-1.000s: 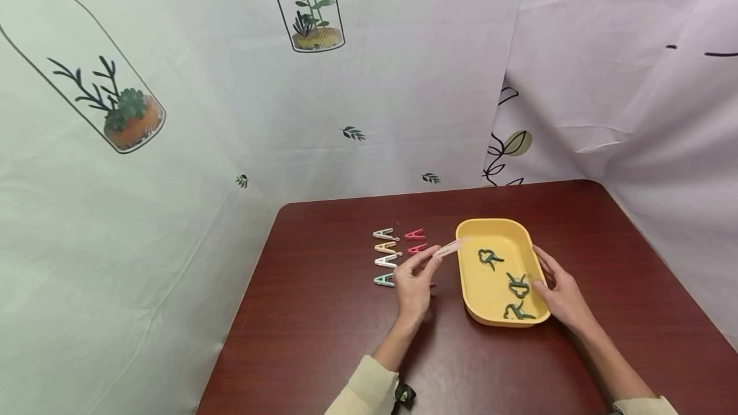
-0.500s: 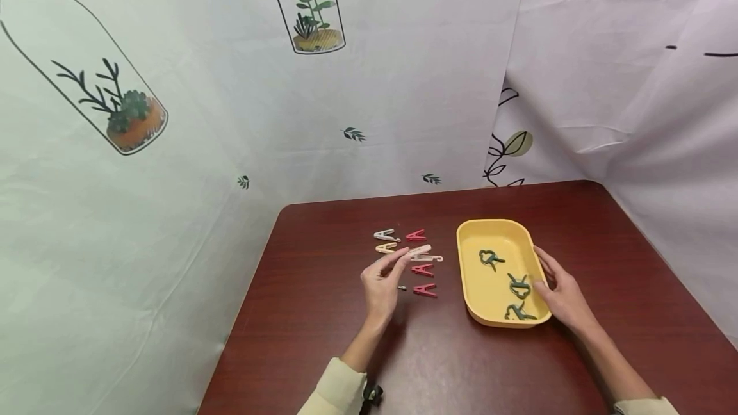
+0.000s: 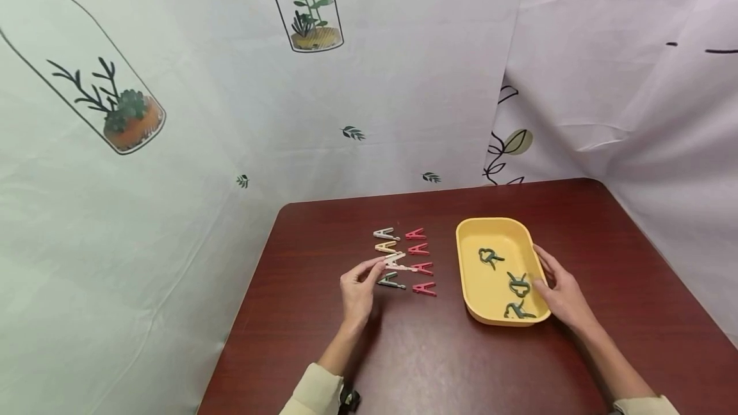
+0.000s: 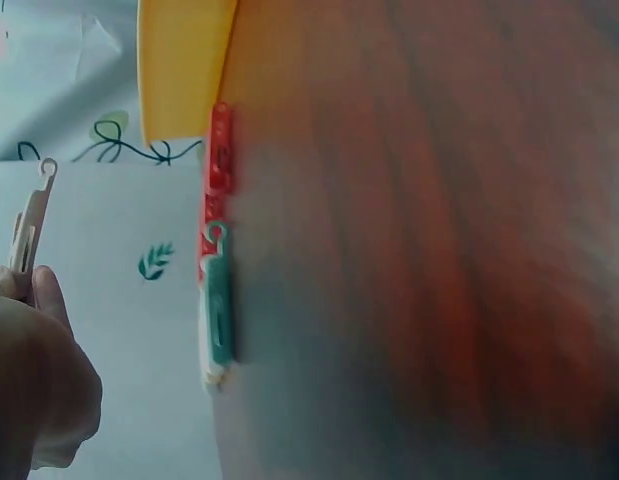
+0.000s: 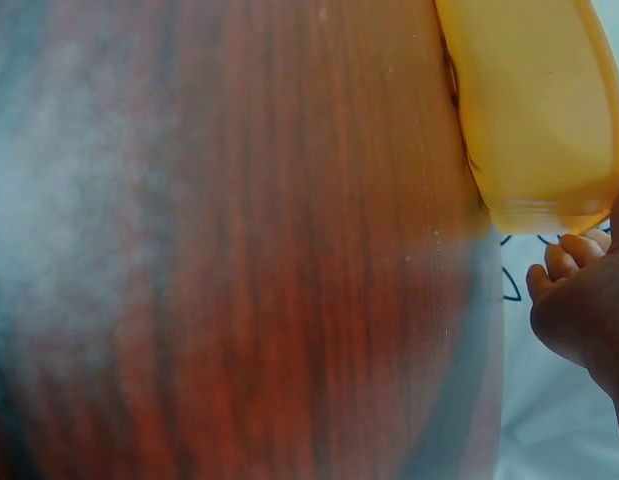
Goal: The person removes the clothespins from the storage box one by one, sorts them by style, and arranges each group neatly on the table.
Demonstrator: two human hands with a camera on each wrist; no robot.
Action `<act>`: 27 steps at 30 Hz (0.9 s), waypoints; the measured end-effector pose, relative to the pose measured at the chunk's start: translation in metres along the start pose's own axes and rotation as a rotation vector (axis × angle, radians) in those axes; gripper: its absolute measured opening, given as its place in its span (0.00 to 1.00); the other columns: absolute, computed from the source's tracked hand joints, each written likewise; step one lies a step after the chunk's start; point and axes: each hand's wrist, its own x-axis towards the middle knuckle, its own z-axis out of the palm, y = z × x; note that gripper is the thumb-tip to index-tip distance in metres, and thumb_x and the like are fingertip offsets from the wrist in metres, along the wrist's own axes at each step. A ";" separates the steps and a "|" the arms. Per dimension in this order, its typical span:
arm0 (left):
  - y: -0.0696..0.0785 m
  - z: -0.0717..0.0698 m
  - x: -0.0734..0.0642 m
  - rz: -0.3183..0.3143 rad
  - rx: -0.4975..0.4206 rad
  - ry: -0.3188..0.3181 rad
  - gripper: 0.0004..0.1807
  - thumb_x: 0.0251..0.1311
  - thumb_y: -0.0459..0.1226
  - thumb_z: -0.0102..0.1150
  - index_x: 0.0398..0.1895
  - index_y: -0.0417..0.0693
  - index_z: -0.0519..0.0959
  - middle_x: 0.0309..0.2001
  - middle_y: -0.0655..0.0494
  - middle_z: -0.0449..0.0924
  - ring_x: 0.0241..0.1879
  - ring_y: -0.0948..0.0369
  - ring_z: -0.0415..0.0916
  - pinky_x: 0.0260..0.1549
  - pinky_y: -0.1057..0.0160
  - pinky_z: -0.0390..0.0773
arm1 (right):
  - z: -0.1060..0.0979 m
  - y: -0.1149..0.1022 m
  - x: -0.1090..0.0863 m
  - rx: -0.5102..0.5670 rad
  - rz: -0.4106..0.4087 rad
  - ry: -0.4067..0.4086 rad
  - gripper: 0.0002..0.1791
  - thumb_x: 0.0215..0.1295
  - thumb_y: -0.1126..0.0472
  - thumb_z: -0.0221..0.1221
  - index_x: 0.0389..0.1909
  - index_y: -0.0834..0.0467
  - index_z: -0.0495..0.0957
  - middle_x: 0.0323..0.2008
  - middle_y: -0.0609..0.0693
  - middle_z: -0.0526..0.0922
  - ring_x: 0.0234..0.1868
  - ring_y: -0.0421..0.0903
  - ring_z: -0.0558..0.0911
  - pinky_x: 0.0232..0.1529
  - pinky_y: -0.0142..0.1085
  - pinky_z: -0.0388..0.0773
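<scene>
My left hand (image 3: 357, 293) pinches a pale pink clothespin (image 4: 31, 225) by its handle end, held up off the table. In the head view it overlaps the left column of clothespins: a grey-white one (image 3: 385, 234), a yellow one (image 3: 387, 247) and a green one (image 3: 392, 281). A white clothespin there is largely hidden behind the held one. To the right runs a column of red clothespins (image 3: 424, 289). My right hand (image 3: 564, 293) grips the right side of a yellow tray (image 3: 478, 300), thumb over the rim. Three dark green clips (image 3: 489, 257) lie inside it.
Everything stands on a dark red-brown wooden table (image 3: 323, 261) with rounded far corners. White cloth (image 3: 403, 82) printed with plants and bottles hangs behind and beside it. A dark strap (image 3: 349, 398) shows at my left wrist.
My left hand has moved left with the pink clothespin, from the tray's left rim to over the left column of clothespins. The right hand and the tray have stayed put.
</scene>
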 end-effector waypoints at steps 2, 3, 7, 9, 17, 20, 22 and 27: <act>-0.003 -0.005 -0.002 -0.056 -0.048 0.015 0.08 0.65 0.26 0.71 0.43 0.27 0.88 0.39 0.33 0.89 0.33 0.56 0.90 0.37 0.61 0.89 | 0.000 0.000 0.000 -0.002 0.004 -0.002 0.39 0.70 0.79 0.57 0.81 0.67 0.58 0.70 0.78 0.68 0.55 0.20 0.73 0.41 0.17 0.77; -0.005 -0.008 -0.003 -0.083 -0.070 0.021 0.08 0.64 0.25 0.71 0.43 0.26 0.88 0.40 0.32 0.88 0.33 0.57 0.90 0.38 0.62 0.89 | 0.000 0.000 0.000 -0.003 0.005 -0.002 0.39 0.70 0.79 0.57 0.81 0.67 0.58 0.70 0.78 0.68 0.55 0.20 0.73 0.41 0.17 0.77; -0.013 -0.018 -0.007 -0.156 -0.072 0.030 0.08 0.64 0.24 0.70 0.43 0.23 0.87 0.43 0.29 0.87 0.35 0.62 0.89 0.41 0.62 0.88 | 0.000 0.000 0.000 -0.006 0.011 -0.004 0.39 0.70 0.78 0.57 0.81 0.67 0.58 0.71 0.78 0.68 0.55 0.20 0.73 0.41 0.17 0.77; -0.015 -0.022 -0.009 -0.180 -0.050 0.025 0.08 0.64 0.24 0.70 0.43 0.23 0.87 0.43 0.29 0.87 0.36 0.64 0.89 0.42 0.62 0.88 | 0.000 0.000 0.000 -0.008 0.013 -0.005 0.39 0.70 0.78 0.57 0.81 0.66 0.58 0.71 0.78 0.68 0.55 0.20 0.73 0.41 0.17 0.77; -0.017 -0.035 -0.014 -0.302 0.024 -0.019 0.09 0.64 0.25 0.71 0.43 0.23 0.86 0.42 0.31 0.88 0.36 0.64 0.88 0.41 0.62 0.88 | 0.000 -0.001 0.000 -0.001 0.020 -0.007 0.39 0.70 0.77 0.56 0.82 0.67 0.57 0.71 0.78 0.67 0.56 0.19 0.72 0.43 0.16 0.76; -0.017 -0.038 -0.015 -0.361 0.068 -0.037 0.09 0.64 0.25 0.71 0.43 0.24 0.87 0.40 0.33 0.89 0.35 0.61 0.89 0.40 0.63 0.88 | 0.000 -0.001 0.000 0.004 0.017 -0.006 0.39 0.70 0.78 0.56 0.81 0.67 0.58 0.71 0.78 0.68 0.56 0.19 0.72 0.43 0.16 0.76; -0.017 -0.040 -0.016 -0.382 0.107 -0.054 0.09 0.65 0.26 0.71 0.43 0.25 0.87 0.39 0.34 0.89 0.35 0.59 0.89 0.39 0.63 0.88 | 0.000 -0.001 0.000 0.005 0.015 -0.007 0.39 0.70 0.78 0.56 0.81 0.67 0.58 0.71 0.78 0.68 0.55 0.19 0.72 0.43 0.16 0.77; -0.017 -0.041 -0.017 -0.396 0.192 -0.071 0.08 0.64 0.26 0.72 0.41 0.26 0.88 0.37 0.37 0.90 0.33 0.59 0.90 0.36 0.66 0.88 | 0.000 0.001 0.000 0.001 0.018 -0.010 0.39 0.70 0.78 0.56 0.81 0.67 0.57 0.71 0.78 0.67 0.55 0.20 0.72 0.42 0.17 0.77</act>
